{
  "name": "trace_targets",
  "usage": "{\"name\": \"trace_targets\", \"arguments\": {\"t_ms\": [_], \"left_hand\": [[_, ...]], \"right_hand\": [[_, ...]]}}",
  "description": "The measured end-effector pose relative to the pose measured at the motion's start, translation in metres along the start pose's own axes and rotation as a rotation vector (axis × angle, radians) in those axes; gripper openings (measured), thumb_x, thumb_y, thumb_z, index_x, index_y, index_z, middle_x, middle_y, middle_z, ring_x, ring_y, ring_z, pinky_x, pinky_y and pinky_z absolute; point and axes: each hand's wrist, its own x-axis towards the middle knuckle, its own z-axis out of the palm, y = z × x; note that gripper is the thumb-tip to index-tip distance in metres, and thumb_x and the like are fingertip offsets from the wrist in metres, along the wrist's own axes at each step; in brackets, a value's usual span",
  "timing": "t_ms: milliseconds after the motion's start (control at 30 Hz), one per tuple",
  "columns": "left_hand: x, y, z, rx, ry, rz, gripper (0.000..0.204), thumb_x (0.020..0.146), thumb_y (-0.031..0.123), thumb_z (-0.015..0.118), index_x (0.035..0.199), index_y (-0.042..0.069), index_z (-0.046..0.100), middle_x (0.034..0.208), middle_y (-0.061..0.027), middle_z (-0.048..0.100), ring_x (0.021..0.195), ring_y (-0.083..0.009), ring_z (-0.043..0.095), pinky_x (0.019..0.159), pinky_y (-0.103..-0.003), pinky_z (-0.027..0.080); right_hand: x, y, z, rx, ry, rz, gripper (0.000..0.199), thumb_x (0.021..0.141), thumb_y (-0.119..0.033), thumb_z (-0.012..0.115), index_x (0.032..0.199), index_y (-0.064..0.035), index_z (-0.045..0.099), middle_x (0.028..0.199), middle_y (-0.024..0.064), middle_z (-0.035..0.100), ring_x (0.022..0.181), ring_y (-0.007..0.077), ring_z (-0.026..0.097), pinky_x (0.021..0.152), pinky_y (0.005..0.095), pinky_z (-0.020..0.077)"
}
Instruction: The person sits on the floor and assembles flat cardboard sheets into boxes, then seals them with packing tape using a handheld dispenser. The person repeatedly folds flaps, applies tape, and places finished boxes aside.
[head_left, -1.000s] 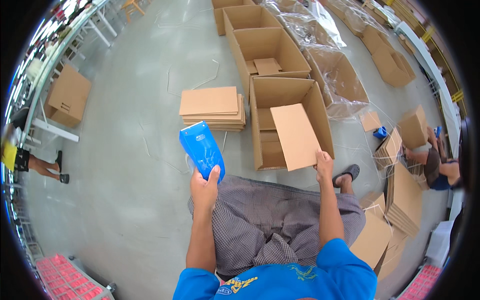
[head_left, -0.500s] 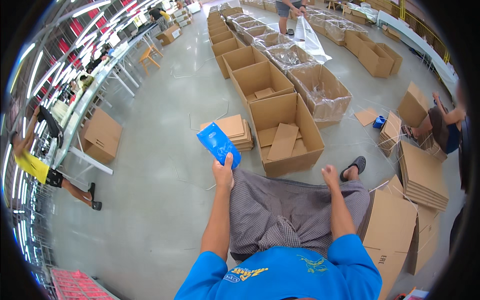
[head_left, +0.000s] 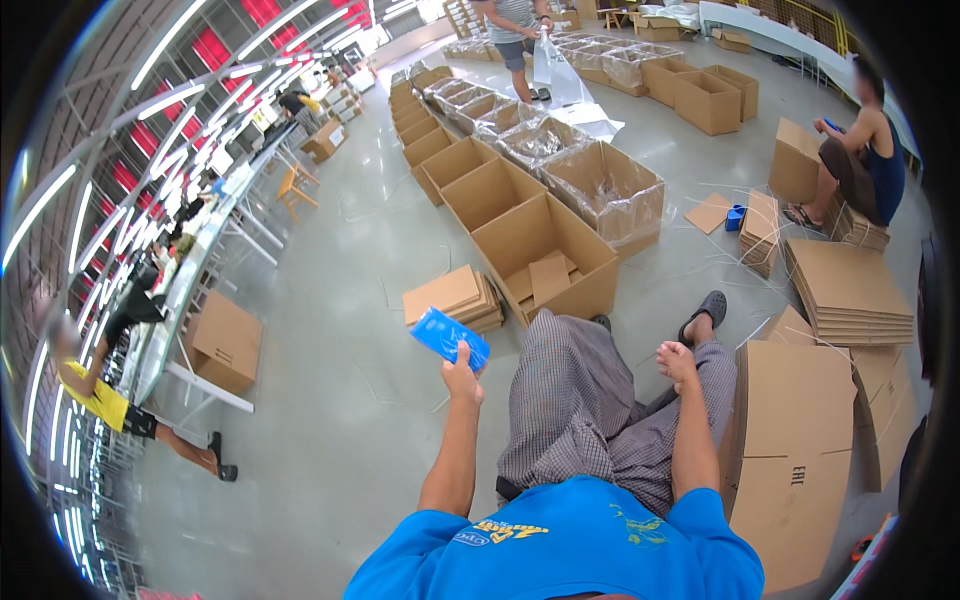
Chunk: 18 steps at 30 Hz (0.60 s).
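Observation:
My left hand [head_left: 462, 378] holds a flat, glossy blue rectangular packet [head_left: 450, 338] by its near edge, thumb on top. The packet is tilted and hangs above a small stack of cardboard pieces [head_left: 455, 296] on the floor. My right hand [head_left: 677, 366] is curled closed above my right leg, and nothing shows in it. Ahead of my knees stands an open cardboard box [head_left: 590, 285] with loose cardboard pieces [head_left: 550, 277] inside.
Rows of open boxes run away ahead, some with clear plastic liners [head_left: 605, 190]. Folded cardboard [head_left: 795, 420] lies at my right. A seated person [head_left: 875, 150] is beyond more cardboard stacks [head_left: 850, 290]. Another person [head_left: 515, 40] stands far ahead. A long table [head_left: 215, 245] runs along the left.
My view has shifted, and the blue packet has turned flatter in my left hand. My legs have shifted, with the left knee more forward. The far person's white sheet has moved.

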Motion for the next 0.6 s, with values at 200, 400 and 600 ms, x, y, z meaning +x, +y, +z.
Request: {"name": "trace_targets", "arguments": {"t_ms": [200,400,600], "left_hand": [[0.012,-0.017,-0.008,0.092,0.002,-0.043,0.038,0.093,0.021,0.064,0.127,0.01,0.05,0.114,-0.0061,0.06,0.099,-0.0242,0.062,0.077,-0.045,0.057],[0.011,-0.036,-0.029,0.149,0.0,-0.112,0.038,0.092,0.022,0.065,0.126,0.01,0.051,0.114,-0.0063,0.06,0.099,-0.0248,0.062,0.075,-0.046,0.057],[0.012,-0.062,-0.04,0.13,0.04,-0.184,0.037,0.092,0.02,0.065,0.125,0.009,0.052,0.114,-0.0067,0.06,0.1,-0.0241,0.062,0.077,-0.046,0.057]], "right_hand": [[-0.008,-0.008,-0.01,0.186,0.086,-0.028,0.023,0.095,-0.026,0.06,0.114,-0.0119,0.059,0.101,-0.0014,0.066,0.084,0.0093,0.061,0.068,0.0267,0.0511],[-0.025,-0.013,-0.015,0.218,0.092,-0.029,0.022,0.095,-0.026,0.061,0.112,-0.0116,0.059,0.099,-0.002,0.067,0.081,0.0078,0.062,0.066,0.0248,0.0504],[-0.034,-0.013,-0.035,0.281,0.153,-0.026,0.025,0.096,-0.025,0.06,0.117,-0.0114,0.059,0.097,-0.0026,0.067,0.079,0.0065,0.062,0.064,0.0241,0.0501]]}}
